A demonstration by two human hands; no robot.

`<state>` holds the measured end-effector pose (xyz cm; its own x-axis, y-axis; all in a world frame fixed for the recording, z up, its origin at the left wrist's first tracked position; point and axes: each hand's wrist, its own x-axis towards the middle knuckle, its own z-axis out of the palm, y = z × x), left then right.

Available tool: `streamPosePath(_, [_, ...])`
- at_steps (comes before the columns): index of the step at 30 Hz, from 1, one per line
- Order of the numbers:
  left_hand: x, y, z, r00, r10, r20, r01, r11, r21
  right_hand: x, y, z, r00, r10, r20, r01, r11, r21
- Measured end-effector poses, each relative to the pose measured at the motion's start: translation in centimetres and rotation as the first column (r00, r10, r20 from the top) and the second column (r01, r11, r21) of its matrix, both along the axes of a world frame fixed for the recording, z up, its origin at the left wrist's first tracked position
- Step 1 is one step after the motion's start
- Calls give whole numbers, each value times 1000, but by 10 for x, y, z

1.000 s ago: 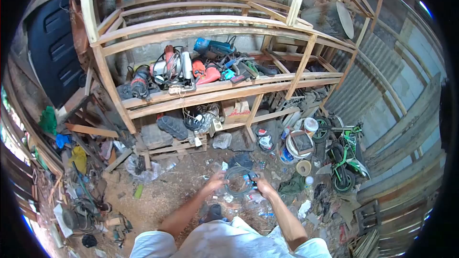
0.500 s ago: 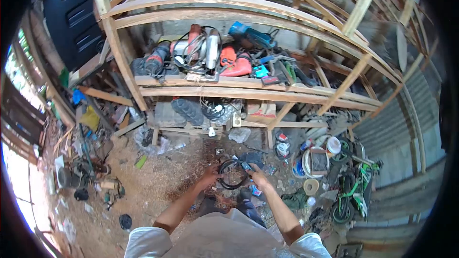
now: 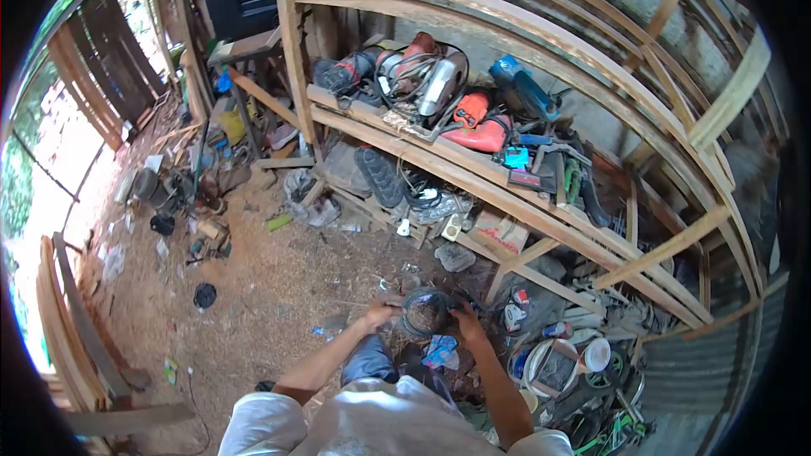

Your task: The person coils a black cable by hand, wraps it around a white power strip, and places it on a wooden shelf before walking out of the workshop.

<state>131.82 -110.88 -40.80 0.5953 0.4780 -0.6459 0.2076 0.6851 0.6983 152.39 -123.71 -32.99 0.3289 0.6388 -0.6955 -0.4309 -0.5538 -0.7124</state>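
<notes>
Head view: I hold a coiled black cable (image 3: pixel 425 311) between both hands, low over the dirt floor (image 3: pixel 279 287). The coil is a ring facing up toward me, with no clear long axis. Left hand (image 3: pixel 380 314) fingers clamp its left rim; right hand (image 3: pixel 466 319) fingers clamp its right rim. The wooden shelf (image 3: pixel 473 171) stands beyond.

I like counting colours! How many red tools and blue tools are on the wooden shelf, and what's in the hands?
Red tools: 2
Blue tools: 1
Dark cable coil, held by left hand and right hand: 1
Total: 4
</notes>
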Motion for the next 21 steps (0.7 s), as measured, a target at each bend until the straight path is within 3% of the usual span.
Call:
streamPosePath(1, [1, -7, -12, 997, 35, 64, -32, 998, -47, -2, 2, 21, 999, -42, -26, 40, 998, -56])
streamPosePath(4, [14, -24, -4, 998, 34, 61, -34, 999, 6, 20, 1, -37, 995, -97, -28, 96, 995, -42])
streamPosePath(6, [31, -20, -10, 998, 50, 27, -51, 998, 29, 39, 10, -71, 995, -24, 99, 34, 995, -95])
streamPosePath(7, [39, -14, -20, 1000, 21, -4, -21, 997, 76, 47, 12, -91, 987, 10, 158, 11, 992, -128])
streamPosePath(9, [59, 13, -42, 998, -31, -62, 42, 983, 180, 81, 27, -157, 939, 93, 332, -92, 996, -19])
streamPosePath(11, [76, 45, -66, 998, -62, 14, 53, 933, 356, 90, 44, -175, 945, 100, 312, -122, 991, 52])
streamPosePath(12, [85, 64, -82, 998, -52, 46, 24, 878, 478, 96, 68, -159, 975, 80, 207, -97, 993, 72])
streamPosePath(14, [104, 105, -79, 995, 36, 98, -56, 975, 213, 117, 106, -171, 955, 91, 284, -106, 994, 39])
streamPosePath(15, [114, 124, -69, 994, 60, 93, -80, 970, 229, 123, 127, -167, 961, 54, 270, -71, 996, 53])
streamPosePath(16, [124, 140, -64, 993, 83, 87, -101, 965, 240, 119, 146, -142, 987, -75, 143, 59, 992, 112])
streamPosePath(17, [136, 162, -84, 995, 21, 92, -53, 931, 360, 132, 164, -153, 977, -53, 209, 27, 992, 125])
streamPosePath(18, [143, 174, -70, 998, 33, 56, -55, 888, 457, 143, 183, -165, 961, -31, 273, -8, 990, 139])
streamPosePath(19, [151, 194, -76, 999, 6, 40, -23, 901, 433, 141, 199, -148, 978, -67, 198, 23, 977, 214])
streamPosePath(20, [167, 209, -101, 986, 147, 75, -165, 861, 482, 138, 217, -129, 988, -97, 118, 59, 955, 290])
streamPosePath(21, [174, 219, -85, 987, 142, 75, -161, 850, 502, 143, 231, -135, 980, -120, 160, 69, 953, 294])
